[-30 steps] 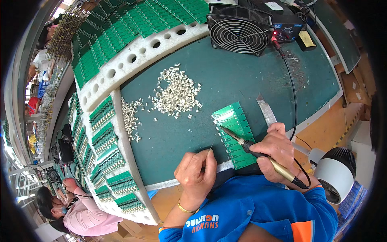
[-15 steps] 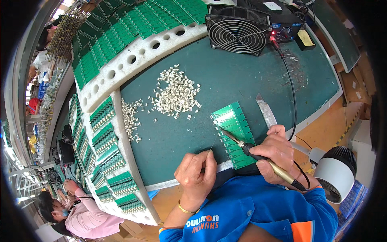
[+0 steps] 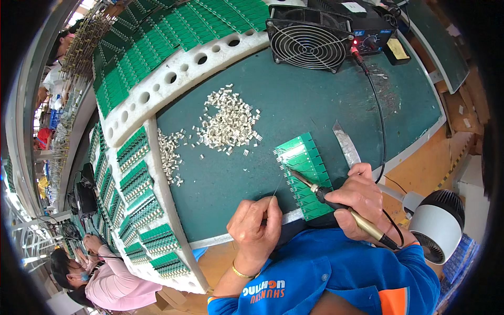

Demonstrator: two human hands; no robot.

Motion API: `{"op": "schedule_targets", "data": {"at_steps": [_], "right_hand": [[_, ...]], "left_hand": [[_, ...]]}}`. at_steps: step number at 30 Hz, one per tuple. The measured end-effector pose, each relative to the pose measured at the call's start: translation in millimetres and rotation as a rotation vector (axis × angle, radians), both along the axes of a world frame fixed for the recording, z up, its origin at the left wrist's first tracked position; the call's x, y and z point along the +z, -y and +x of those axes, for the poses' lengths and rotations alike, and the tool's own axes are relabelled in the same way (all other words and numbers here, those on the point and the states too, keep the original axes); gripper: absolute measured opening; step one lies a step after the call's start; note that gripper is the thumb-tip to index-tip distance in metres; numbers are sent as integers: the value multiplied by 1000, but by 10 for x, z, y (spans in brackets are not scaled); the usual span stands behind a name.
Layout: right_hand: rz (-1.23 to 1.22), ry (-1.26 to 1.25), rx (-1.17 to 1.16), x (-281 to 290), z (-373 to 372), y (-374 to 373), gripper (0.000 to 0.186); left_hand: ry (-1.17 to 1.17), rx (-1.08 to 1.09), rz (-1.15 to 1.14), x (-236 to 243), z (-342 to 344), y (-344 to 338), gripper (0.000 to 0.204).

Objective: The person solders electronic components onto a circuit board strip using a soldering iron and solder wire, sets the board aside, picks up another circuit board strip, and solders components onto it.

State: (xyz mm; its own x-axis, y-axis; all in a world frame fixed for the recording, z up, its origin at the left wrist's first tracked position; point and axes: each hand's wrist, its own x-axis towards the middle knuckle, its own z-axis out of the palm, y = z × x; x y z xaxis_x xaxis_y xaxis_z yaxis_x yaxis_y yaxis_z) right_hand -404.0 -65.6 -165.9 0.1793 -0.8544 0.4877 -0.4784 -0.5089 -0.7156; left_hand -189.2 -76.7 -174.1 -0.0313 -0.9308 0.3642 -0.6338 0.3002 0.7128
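Observation:
My right hand [image 3: 358, 198] grips a soldering iron [image 3: 336, 206], its fingers wrapped round the handle. The iron's tip touches or hovers just over the left edge of a green circuit board [image 3: 310, 170]; I cannot tell which. Small white connectors line that left edge. My left hand [image 3: 255, 223] is closed in a pinch on a thin solder wire [image 3: 277, 186], which points up toward the iron's tip. A flat metal blade [image 3: 346, 143] lies on the bench, just beyond my right hand.
Loose white connectors [image 3: 227, 119] form a pile left of the board. Foam trays [image 3: 178, 79] of green boards stand at the back and left. A fan [image 3: 308, 48] and the soldering station [image 3: 370, 39] sit at the back; the iron's cord [image 3: 379, 105] hangs right. A co-worker [image 3: 113, 281] sits left.

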Motion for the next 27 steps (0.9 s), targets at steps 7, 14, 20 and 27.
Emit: {"op": "schedule_targets", "data": {"at_steps": [7,14,20,27], "right_hand": [[-26,12,-41,2,-28,-32,26],[-19,37,-20,-17,-16,-70,27],[-7,43,-12,-18,-11,-65,25],[-5,42,-11,-23,-4,-52,25]], "left_hand": [[-22,5,16,26,17,-37,8],[0,17,27,29,-7,-77,6],[18,12,15,5,-6,-68,6],[48,-31,-31,-5,4,-46,8]]}}
